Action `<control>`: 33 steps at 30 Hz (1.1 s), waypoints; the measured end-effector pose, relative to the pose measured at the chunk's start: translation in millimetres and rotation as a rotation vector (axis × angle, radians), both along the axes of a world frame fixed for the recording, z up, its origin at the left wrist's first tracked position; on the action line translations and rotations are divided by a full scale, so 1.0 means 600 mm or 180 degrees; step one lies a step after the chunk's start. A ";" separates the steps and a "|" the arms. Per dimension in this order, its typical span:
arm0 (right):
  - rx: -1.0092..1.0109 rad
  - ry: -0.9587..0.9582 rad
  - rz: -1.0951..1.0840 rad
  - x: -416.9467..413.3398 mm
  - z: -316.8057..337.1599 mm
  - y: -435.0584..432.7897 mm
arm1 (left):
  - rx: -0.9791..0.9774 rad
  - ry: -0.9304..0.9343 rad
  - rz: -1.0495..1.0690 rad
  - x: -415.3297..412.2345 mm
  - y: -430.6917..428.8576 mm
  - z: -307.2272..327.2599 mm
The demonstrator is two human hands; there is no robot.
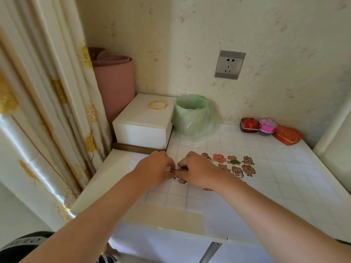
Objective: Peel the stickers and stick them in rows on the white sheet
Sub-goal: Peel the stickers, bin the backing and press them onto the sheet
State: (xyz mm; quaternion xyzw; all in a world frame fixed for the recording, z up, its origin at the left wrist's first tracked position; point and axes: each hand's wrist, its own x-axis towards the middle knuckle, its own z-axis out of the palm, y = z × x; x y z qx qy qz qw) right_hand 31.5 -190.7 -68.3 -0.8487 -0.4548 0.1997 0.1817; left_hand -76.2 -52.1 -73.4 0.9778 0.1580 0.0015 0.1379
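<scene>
A thin white sheet [266,221] lies on the checked table top. Several brown cartoon-animal stickers [235,165] sit on it in two rows, to the right of my hands. My left hand [155,169] and my right hand [197,168] meet fingertip to fingertip just above the sheet. Between them they pinch a small sticker piece [179,169], mostly hidden by the fingers. Another sticker [180,180] shows on the sheet just under my hands, and a red one [208,189] peeks out below my right wrist.
A small bin with a green bag [193,114] and a white box [146,120] with gold bangles [158,104] stand behind my hands. Red and pink gift boxes [269,130] sit at the back right by the wall. A curtain [47,111] hangs on the left.
</scene>
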 end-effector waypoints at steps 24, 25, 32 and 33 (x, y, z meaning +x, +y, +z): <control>0.1345 0.1599 -0.1106 0.019 0.078 -0.049 | -0.2884 -0.1321 0.1193 0.027 -0.042 0.076; 0.1390 0.1652 -0.1155 0.020 0.082 -0.054 | -0.3092 -0.1389 0.1262 0.031 -0.051 0.082; 0.1532 0.1670 -0.1264 0.032 0.097 -0.084 | -0.2832 -0.1748 0.0908 0.064 -0.088 0.092; 0.1600 0.1582 -0.1262 0.037 0.098 -0.087 | -0.2648 -0.1731 0.0800 0.067 -0.091 0.094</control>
